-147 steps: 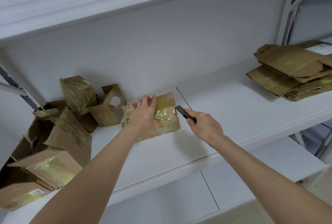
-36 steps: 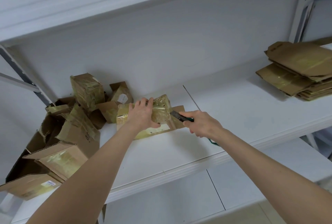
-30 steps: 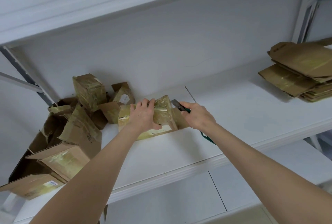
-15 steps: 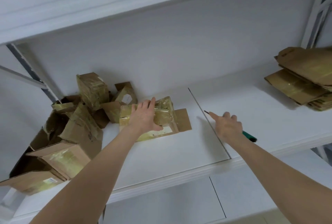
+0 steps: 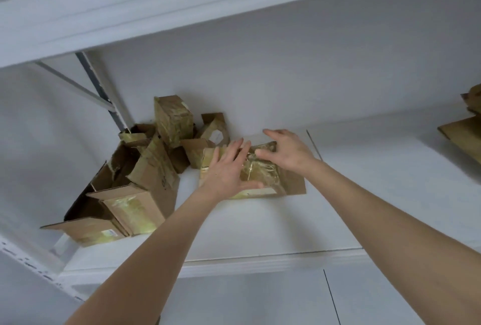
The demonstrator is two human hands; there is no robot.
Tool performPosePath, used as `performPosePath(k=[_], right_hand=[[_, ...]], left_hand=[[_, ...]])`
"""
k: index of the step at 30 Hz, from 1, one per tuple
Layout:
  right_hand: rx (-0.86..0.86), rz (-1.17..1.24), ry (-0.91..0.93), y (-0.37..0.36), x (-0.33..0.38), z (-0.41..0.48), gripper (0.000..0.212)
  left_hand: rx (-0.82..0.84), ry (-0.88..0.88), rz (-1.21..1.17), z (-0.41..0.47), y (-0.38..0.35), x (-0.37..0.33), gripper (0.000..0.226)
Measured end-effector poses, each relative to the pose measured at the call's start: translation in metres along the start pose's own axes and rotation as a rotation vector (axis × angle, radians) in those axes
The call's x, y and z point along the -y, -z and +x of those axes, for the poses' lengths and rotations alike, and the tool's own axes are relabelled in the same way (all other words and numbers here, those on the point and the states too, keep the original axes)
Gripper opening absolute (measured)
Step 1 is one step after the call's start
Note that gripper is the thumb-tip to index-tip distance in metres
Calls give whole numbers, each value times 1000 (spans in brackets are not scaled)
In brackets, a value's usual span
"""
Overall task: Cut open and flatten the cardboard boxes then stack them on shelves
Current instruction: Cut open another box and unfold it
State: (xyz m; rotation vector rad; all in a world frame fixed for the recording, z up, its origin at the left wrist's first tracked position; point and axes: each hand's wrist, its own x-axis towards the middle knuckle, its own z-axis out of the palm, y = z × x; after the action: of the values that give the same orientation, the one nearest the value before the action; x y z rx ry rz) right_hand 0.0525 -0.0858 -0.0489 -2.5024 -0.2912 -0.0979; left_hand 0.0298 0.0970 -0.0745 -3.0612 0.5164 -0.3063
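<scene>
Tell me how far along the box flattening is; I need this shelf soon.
Done: flattened cardboard lies stacked at the right edge. In hand: the left hand and right hand press a taped box whose end flap lies open on the shelf; it is not yet flat. Left: the pile of boxes on the left, several unflattened, then stacking.

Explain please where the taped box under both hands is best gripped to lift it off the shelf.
Probably the bare flap lying flat at the right end of the taped box: come from the right with the right hand and pinch it. It is thin, untaped and uncovered.
</scene>
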Motion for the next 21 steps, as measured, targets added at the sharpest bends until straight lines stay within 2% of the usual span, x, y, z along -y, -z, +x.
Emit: performPosePath(k=[2, 4, 7, 9, 11, 13, 21], right_hand=[[33, -30, -53, -8, 3, 7, 44], [-29, -27, -84, -15, 0, 6, 21], [-134, -67, -92, -21, 4, -1, 14], [-193, -76, -114, -23, 10, -4, 15], [-211, -75, -138, -26, 12, -7, 17], [-213, -93, -145, -26, 14, -10, 17], [-183, -89, -142, -27, 20, -14, 16]], left_hand=[[-140, 137, -74, -13, -2, 12, 94], [-253, 359, -231, -26, -5, 25, 93], [-154, 694, -740, -33, -6, 32, 105], [-88, 838, -998, -33, -8, 30, 88], [-63, 892, -1111, -32, -10, 30, 70], [-58, 914, -1199, -29, -14, 32, 62], [-94, 996, -1299, -16, -22, 33, 62]])
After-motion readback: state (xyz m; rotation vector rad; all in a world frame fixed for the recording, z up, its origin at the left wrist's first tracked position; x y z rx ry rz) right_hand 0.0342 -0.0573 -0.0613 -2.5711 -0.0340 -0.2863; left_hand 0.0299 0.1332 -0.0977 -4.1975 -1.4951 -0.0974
